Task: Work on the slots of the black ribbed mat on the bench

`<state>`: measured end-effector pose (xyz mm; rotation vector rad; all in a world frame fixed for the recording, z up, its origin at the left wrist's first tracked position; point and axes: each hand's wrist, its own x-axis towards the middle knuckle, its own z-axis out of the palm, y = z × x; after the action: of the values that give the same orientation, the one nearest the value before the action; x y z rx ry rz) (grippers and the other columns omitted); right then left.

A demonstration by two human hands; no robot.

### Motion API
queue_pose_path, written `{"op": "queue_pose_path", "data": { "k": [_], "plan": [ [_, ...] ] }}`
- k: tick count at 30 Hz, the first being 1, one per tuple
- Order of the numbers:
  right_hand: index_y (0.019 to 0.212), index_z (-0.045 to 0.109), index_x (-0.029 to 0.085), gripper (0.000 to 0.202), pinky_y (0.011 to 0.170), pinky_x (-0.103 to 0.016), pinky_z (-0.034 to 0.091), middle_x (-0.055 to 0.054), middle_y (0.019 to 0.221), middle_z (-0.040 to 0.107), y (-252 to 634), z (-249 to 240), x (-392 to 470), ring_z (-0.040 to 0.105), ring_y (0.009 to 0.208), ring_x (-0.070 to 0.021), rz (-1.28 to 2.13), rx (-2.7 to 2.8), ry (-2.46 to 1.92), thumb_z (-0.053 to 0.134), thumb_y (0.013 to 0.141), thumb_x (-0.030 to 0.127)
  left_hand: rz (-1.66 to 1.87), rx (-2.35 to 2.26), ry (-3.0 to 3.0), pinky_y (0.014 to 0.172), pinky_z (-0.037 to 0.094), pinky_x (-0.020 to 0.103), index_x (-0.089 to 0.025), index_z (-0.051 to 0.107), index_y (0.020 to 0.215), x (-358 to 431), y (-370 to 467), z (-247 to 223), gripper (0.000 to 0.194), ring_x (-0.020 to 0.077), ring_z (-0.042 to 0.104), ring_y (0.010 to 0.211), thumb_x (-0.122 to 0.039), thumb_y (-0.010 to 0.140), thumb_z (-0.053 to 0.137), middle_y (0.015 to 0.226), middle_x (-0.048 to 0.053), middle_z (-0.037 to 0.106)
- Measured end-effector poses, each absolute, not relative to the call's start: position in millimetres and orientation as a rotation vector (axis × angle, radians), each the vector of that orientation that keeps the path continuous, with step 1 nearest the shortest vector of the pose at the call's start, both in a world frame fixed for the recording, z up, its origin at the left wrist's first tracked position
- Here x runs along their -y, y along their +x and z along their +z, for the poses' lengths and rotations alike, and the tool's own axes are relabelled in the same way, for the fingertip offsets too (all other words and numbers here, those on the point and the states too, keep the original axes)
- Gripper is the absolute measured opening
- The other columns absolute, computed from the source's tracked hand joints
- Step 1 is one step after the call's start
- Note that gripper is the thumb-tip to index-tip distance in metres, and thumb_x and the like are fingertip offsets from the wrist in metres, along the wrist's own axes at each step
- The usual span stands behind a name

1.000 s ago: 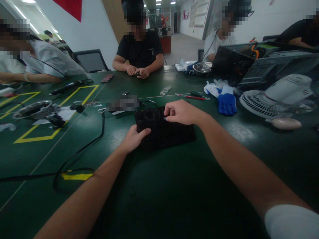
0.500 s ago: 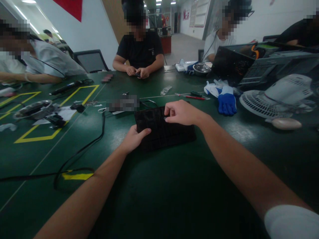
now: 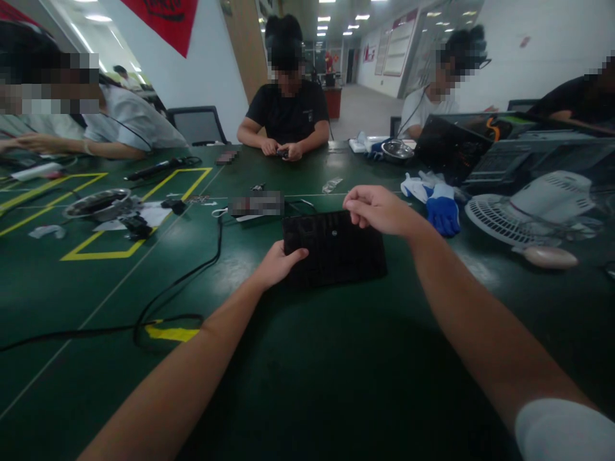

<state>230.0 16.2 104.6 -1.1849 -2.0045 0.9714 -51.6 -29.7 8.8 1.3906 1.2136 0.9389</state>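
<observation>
Head view: the black tray (image 3: 336,248) lies flat on the green table (image 3: 307,358), straight ahead of you. Your left hand (image 3: 278,262) grips the tray's near left corner, thumb on top. Your right hand (image 3: 379,210) hovers over the tray's far right edge, fingers curled together; whether they pinch anything, you cannot tell. A blue glove (image 3: 442,214) lies right of the tray.

Workshop: shared green worktable (image 3: 307,384) (tools, cables (image 3: 182,282)).

A dark green tabletop (image 3: 307,358) with yellow tape lines (image 3: 144,218) fills the room's foreground. At eleven o'clock a red banner (image 3: 166,19) hangs on a white wall (image 3: 211,70) above a grey chair (image 3: 198,125). At twelve o'clock a corridor (image 3: 358,102) runs back under bright ceiling lights (image 3: 343,16).
</observation>
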Motion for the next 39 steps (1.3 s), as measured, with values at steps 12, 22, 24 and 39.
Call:
{"op": "queue_pose_path", "data": {
  "k": [12,22,24,39],
  "plan": [
    [0.111,0.071,0.025,0.031,0.072,-0.038,0.048,-0.007,0.103,0.080,173.4,74.6,85.0,0.072,0.089,-0.0263,0.379,2.332,-1.591,0.072,0.097,0.053,0.998,-1.320,1.645,0.098,0.058,0.046,-0.021,0.069,0.094,27.1,-50.0,4.0,0.029,0.0321,0.074,0.102,-0.049,0.087,0.061,0.098,0.006,0.077],
    [0.160,0.056,0.020,0.086,0.094,-0.057,0.062,-0.021,0.147,0.066,169.1,22.3,98.9,0.066,0.125,-0.0407,0.000,2.358,-1.630,0.075,0.091,0.068,0.591,-1.198,2.185,0.091,0.056,0.045,-0.023,0.064,0.142,40.8,-48.1,5.3,0.060,0.0353,0.077,0.101,-0.065,0.102,0.051,0.112,0.009,0.081],
    [0.158,0.058,0.018,0.075,0.096,-0.058,0.060,-0.022,0.148,0.066,182.1,16.4,92.6,0.065,0.127,-0.0415,-0.090,2.334,-1.655,0.072,0.094,0.055,0.571,-1.167,2.209,0.085,0.053,0.041,-0.023,0.061,0.148,40.3,-48.7,5.9,0.062,0.0320,0.076,0.094,-0.065,0.103,0.051,0.103,0.006,0.079],
    [0.121,0.073,0.020,0.037,0.068,-0.037,0.042,-0.016,0.117,0.081,336.5,-3.8,28.9,0.075,0.096,-0.0334,-0.285,1.813,-2.116,0.051,0.107,0.047,0.477,-1.191,2.190,0.078,0.045,0.038,-0.020,0.064,0.148,40.1,-53.2,10.0,0.065,0.0234,0.067,0.083,-0.067,0.106,0.046,0.103,0.005,0.072]
  ]
}}
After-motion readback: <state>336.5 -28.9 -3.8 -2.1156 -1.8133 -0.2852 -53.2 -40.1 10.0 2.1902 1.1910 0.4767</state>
